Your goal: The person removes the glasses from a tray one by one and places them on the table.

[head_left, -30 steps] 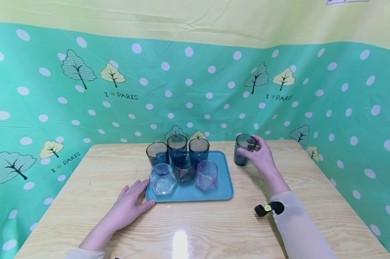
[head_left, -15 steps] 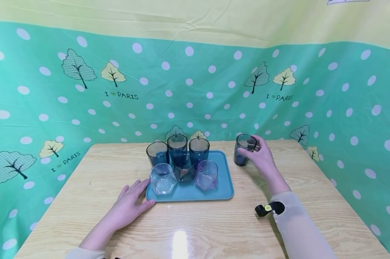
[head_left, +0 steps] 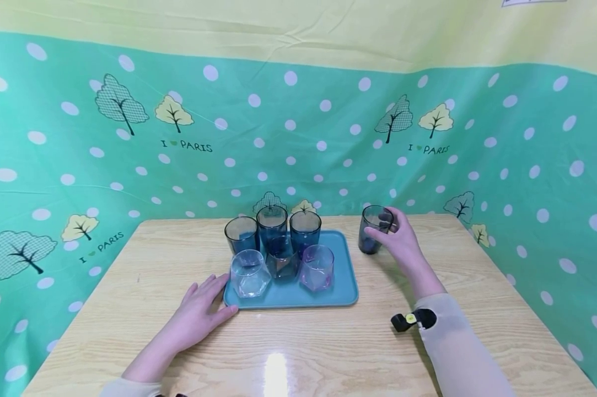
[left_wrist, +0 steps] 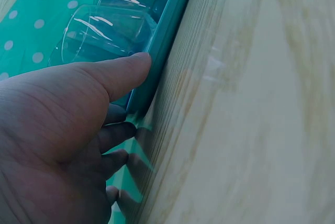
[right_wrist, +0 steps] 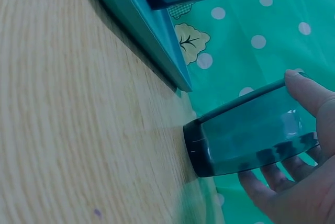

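Note:
My right hand [head_left: 404, 242] holds a tall dark tinted drinking glass [head_left: 368, 246] by its upper part. The glass [right_wrist: 235, 140] stands upright with its base on the table, right of the blue tray [head_left: 345, 281], thumb on one side and fingers on the other. At the tray's front left corner lies my left hand [head_left: 197, 317], thumb [left_wrist: 131, 72] against the front rim and fingers along the left edge. On the tray are three tall blue-grey glasses, including the middle one [head_left: 272, 220], behind a clear tumbler [head_left: 250, 278], a smoky tumbler [head_left: 283, 268] and a pinkish tumbler [head_left: 317, 271].
The glasses crowd the left and middle of the tray, rims close together. The wooden table [head_left: 303, 353] reaches back to a green dotted curtain [head_left: 288, 143], which also runs along both sides. A small black device [head_left: 402, 321] sits at my right wrist.

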### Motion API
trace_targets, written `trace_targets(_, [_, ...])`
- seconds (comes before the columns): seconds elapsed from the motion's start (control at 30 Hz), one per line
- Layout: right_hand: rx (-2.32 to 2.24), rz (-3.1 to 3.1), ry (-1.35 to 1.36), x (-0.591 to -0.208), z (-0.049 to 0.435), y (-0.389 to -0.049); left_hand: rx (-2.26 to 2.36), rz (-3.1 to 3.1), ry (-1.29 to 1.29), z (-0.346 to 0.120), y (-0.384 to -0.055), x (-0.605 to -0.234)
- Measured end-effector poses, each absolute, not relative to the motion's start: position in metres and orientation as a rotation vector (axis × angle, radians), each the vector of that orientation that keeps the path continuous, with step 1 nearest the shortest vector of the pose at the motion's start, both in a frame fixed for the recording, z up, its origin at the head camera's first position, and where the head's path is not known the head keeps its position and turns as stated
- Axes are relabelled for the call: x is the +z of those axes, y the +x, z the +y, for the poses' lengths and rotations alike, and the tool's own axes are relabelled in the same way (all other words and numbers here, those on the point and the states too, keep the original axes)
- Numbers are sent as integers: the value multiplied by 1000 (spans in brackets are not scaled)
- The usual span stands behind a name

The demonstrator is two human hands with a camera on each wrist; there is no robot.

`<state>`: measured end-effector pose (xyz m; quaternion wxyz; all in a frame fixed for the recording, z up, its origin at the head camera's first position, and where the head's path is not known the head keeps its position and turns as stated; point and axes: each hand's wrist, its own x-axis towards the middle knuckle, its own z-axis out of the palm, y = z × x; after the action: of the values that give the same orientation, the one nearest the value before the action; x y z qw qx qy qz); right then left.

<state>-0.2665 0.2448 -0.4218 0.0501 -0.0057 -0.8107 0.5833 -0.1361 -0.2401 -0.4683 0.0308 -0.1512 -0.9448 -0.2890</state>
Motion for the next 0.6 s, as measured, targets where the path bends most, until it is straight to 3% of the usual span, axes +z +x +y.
trace_targets(0.6, [1798,-2500,30,-422,246,-267,-891,-2912,-466,-239,-135,-467])
